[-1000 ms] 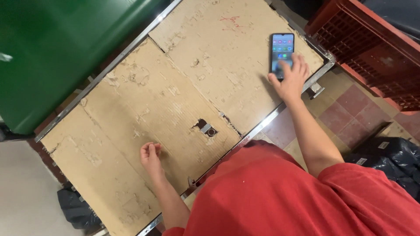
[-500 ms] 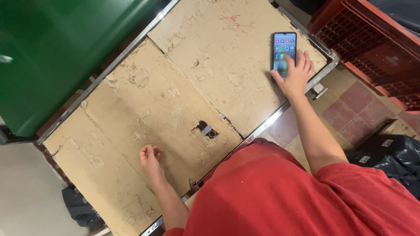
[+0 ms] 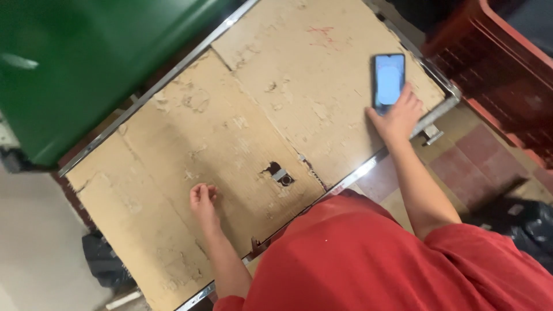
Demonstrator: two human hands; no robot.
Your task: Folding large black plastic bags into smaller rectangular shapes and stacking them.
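Near the right corner of the cardboard-covered table (image 3: 230, 132), a smartphone (image 3: 389, 80) lies flat with its lit screen up. Resting on the phone's lower end, the right hand (image 3: 397, 118) has its fingers spread over the edge rather than gripping it. At the near edge, the left hand (image 3: 203, 201) lies on the worn cardboard, fingers loosely curled, holding nothing. A small torn hole (image 3: 279, 173) shows between the 2 hands. A green bin (image 3: 86, 63) stands beyond the table's far edge, and a red crate (image 3: 507, 75) sits past the right corner.
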